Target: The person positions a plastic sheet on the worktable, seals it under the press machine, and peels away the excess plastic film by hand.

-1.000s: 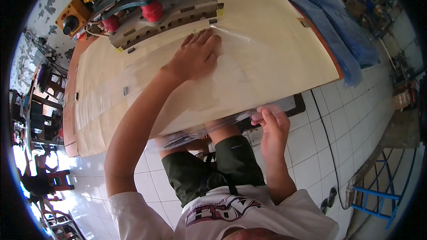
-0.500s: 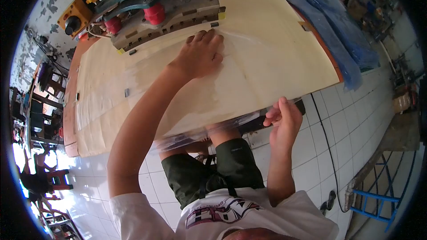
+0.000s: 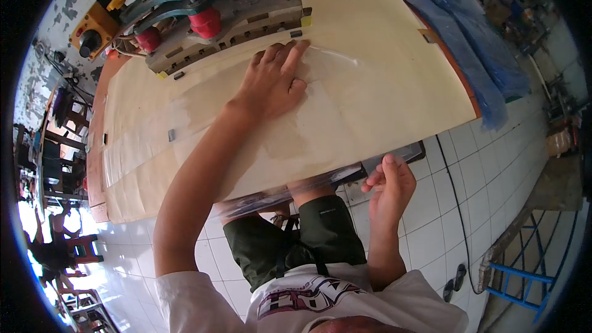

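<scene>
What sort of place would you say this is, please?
Probably a workshop: a press-like machine with red fittings stands at the worktable, a yellow control box sits beside the machine, and blue sheeting lies along the table's right side.

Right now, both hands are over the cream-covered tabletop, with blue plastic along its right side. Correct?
Not quite: only the left hand is over the cream-covered tabletop, with blue plastic along its right side; the right hand is past the near edge, as the head view shows.
</scene>
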A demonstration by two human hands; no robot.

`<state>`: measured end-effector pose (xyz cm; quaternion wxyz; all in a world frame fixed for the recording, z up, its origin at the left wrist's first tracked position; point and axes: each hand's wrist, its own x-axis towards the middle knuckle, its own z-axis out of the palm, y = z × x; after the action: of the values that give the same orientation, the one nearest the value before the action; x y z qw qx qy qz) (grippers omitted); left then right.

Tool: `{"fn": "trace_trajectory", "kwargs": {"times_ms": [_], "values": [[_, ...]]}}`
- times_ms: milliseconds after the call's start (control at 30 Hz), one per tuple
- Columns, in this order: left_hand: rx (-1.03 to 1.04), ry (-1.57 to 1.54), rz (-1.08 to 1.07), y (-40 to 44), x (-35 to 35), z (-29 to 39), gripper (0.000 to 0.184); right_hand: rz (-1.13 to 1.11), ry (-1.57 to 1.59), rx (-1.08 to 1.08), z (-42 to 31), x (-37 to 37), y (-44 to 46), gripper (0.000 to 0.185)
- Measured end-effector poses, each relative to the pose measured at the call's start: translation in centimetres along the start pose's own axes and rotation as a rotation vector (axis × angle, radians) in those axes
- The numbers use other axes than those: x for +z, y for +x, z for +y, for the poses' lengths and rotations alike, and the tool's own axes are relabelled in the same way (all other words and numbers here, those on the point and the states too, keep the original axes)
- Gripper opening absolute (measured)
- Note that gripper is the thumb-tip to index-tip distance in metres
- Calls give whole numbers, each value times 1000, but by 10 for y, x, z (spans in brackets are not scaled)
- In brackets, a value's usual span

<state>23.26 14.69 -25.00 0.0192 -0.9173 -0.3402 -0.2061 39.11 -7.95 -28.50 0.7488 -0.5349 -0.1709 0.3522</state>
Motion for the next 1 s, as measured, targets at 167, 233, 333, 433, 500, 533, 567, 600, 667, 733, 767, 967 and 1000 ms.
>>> {"fn": "trace_trajectory", "kwargs": {"times_ms": [167, 233, 333, 433, 500, 533, 567, 600, 667, 733, 767, 967, 1000], "values": [[37, 94, -5, -2, 3, -1, 65, 0, 19, -8, -3, 2, -3, 32], [17, 122, -57, -1, 3, -1, 62, -10, 29, -21, -3, 0, -3, 32], [11, 89, -46, -1, 1, -1, 60, 0, 40, 9, -1, -1, -3, 31], [32, 27, 48, -1, 0, 1, 56, -8, 27, -2, -2, 0, -4, 30], [40, 16, 16, 0, -4, 3, 58, 17, 25, -12, -2, 1, -4, 29], [50, 5, -13, 0, -5, 3, 60, 16, 26, -10, -1, 2, -4, 29], [48, 5, -14, -1, -4, 3, 60, 12, 8, -16, -2, 2, -4, 28], [56, 11, -5, -1, -2, 2, 60, 7, -10, -24, -2, 2, -4, 28], [65, 17, 4, -1, 0, 1, 60, 5, -9, -14, -4, 4, -5, 28], [53, 17, 27, 0, 1, 2, 59, 4, -8, -8, -3, 3, -5, 28], [54, 16, 29, 0, 1, 3, 59, -1, -7, -5, -2, 2, -4, 28], [63, 20, 56, 0, 3, 2, 58, 0, 54, -10, 6, -3, -4, 26], [64, 17, 63, 0, 3, 2, 58, -3, 66, -17, 6, -3, -4, 26]]}}
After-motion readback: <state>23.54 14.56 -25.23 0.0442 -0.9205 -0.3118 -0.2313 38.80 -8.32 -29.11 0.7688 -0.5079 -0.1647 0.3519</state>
